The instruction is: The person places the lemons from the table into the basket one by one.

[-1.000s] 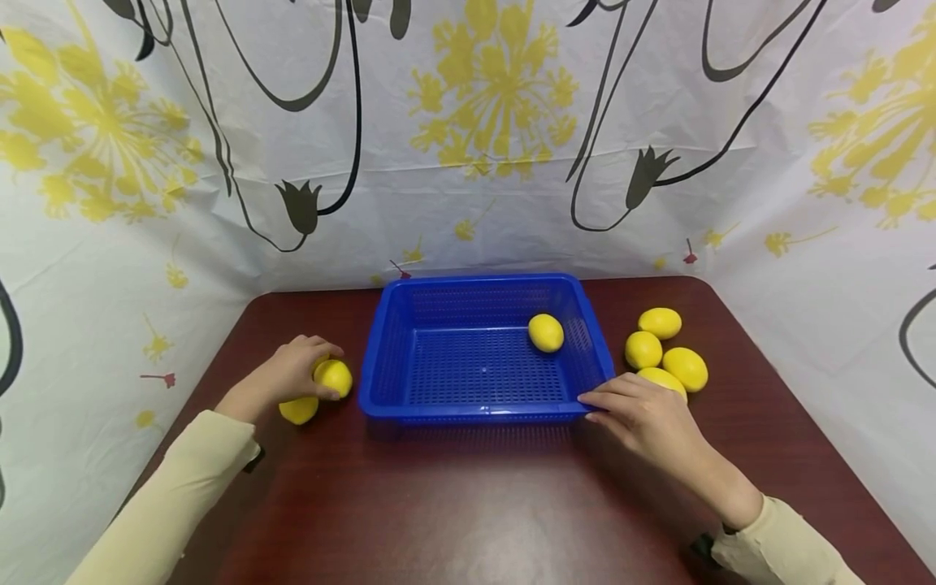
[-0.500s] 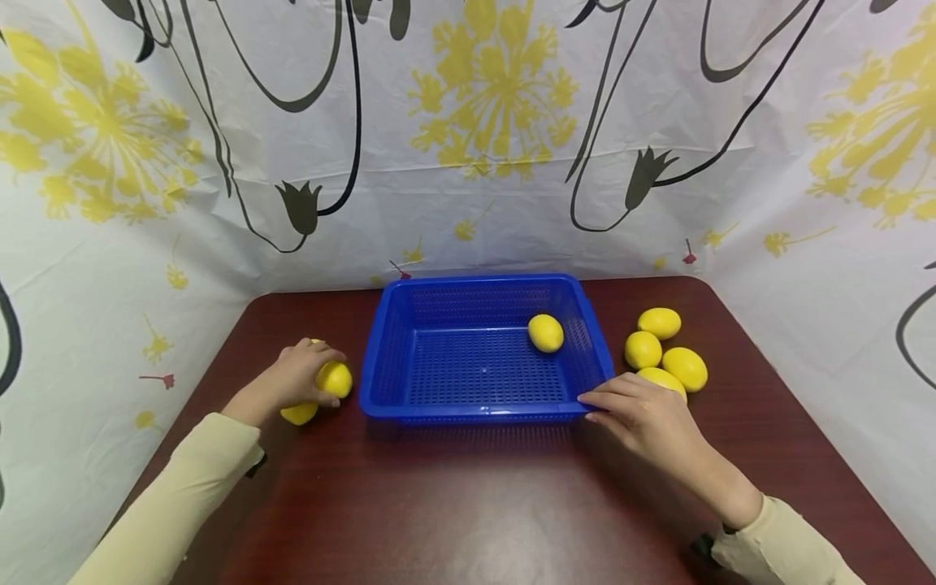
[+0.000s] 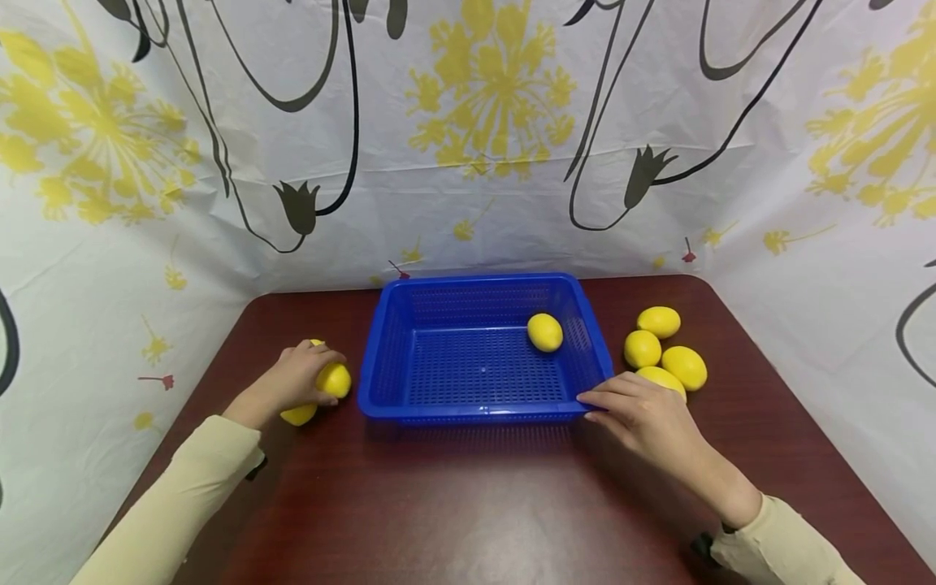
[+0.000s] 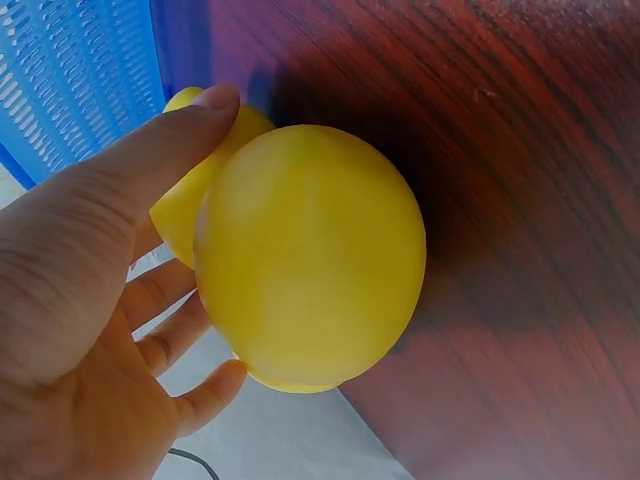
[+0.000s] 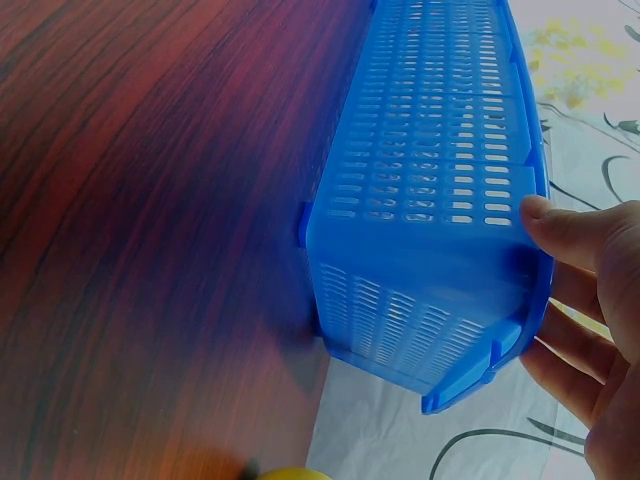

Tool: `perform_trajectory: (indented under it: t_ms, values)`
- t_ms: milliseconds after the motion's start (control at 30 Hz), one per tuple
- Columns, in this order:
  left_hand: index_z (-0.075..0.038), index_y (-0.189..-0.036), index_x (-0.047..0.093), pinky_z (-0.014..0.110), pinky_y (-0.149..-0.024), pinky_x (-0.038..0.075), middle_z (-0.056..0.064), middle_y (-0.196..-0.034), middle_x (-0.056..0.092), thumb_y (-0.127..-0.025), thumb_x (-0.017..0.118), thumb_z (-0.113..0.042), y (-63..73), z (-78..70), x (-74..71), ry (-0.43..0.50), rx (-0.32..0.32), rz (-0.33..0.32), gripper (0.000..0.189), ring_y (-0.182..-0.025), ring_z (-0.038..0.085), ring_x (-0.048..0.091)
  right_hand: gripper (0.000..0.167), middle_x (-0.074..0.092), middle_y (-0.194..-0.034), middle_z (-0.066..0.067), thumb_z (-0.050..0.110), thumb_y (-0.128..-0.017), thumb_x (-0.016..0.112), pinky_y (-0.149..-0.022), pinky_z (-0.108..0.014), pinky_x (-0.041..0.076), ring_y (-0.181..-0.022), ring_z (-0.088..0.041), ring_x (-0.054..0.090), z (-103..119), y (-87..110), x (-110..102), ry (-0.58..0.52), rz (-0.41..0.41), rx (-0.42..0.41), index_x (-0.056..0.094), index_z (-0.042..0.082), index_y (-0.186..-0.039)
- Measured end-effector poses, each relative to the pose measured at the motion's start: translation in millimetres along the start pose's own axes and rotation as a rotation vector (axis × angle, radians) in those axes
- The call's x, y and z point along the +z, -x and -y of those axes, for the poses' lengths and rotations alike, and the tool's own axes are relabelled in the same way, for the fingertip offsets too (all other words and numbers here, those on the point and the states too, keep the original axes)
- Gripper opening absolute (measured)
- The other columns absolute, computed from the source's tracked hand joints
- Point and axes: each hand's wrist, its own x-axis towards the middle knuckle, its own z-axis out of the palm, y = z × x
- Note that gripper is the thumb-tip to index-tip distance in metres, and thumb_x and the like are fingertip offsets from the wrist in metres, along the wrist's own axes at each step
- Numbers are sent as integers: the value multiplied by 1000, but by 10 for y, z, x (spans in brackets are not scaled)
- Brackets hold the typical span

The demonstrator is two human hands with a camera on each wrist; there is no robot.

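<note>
At the table's left, my left hand (image 3: 296,376) grips a yellow lemon (image 3: 334,380) between thumb and curled fingers. In the left wrist view that held lemon (image 4: 180,205) sits partly behind a nearer lemon (image 4: 312,260). This nearer lemon (image 3: 298,414) shows below the hand in the head view, and a bit of another pokes out above the knuckles. My right hand (image 3: 636,410) pinches the front right corner of a blue plastic basket (image 3: 475,413), thumb outside the wall (image 5: 430,190) and fingers over the rim. One lemon (image 3: 544,332) lies inside the basket, towards its right side.
Several lemons (image 3: 685,368) lie grouped right of the basket, one partly covered by my right hand. The dark red-brown wooden table (image 3: 453,504) ends at a white flower-printed sheet (image 3: 497,219) behind and at both sides.
My left fingers have come down slightly and closed further around the lemon. The right hand and the basket stay where they were.
</note>
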Motion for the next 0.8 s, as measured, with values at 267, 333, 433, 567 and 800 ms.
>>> perform_trajectory:
  t_ms: [267, 333, 433, 567, 800]
  values:
    - [-11, -120, 66, 60, -86, 46, 13, -119, 68, -70, 88, -36, 5, -10, -9, -5, -4, 1, 60, -111, 38, 55, 31, 74, -92, 7, 44, -97, 60, -70, -30, 55, -83, -11, 68, -10, 7, 15, -4, -23, -12, 78, 20, -102]
    - [-11, -120, 66, 60, -87, 46, 13, -119, 68, -70, 88, -36, 6, -15, -11, -7, -3, 1, 60, -111, 38, 55, 34, 74, -92, 7, 46, -98, 57, -69, -30, 55, -83, -12, 68, -13, 9, 18, -3, -27, -15, 78, 19, -102]
    - [-11, -120, 66, 60, -87, 46, 13, -118, 68, -70, 88, -36, 6, -27, -10, -8, -3, 1, 60, -110, 37, 55, 35, 74, -92, 7, 46, -98, 57, -70, -31, 55, -84, -12, 68, -11, 10, 17, 0, -21, -10, 78, 20, -102]
    - [-11, -120, 66, 58, -86, 46, 13, -118, 68, -70, 88, -37, 4, -41, -20, -17, -5, 0, 60, -108, 36, 55, 31, 74, -93, 8, 44, -96, 60, -71, -30, 55, -85, -12, 68, -4, 6, 8, 0, -7, 0, 78, 20, -104]
    - [-10, -119, 67, 55, -81, 46, 13, -117, 69, -70, 87, -37, 0, -73, -69, -20, 9, -21, 60, -105, 34, 55, 33, 74, -94, 7, 46, -97, 58, -71, -31, 56, -85, -12, 69, 1, 3, 10, 0, -13, -4, 78, 20, -104]
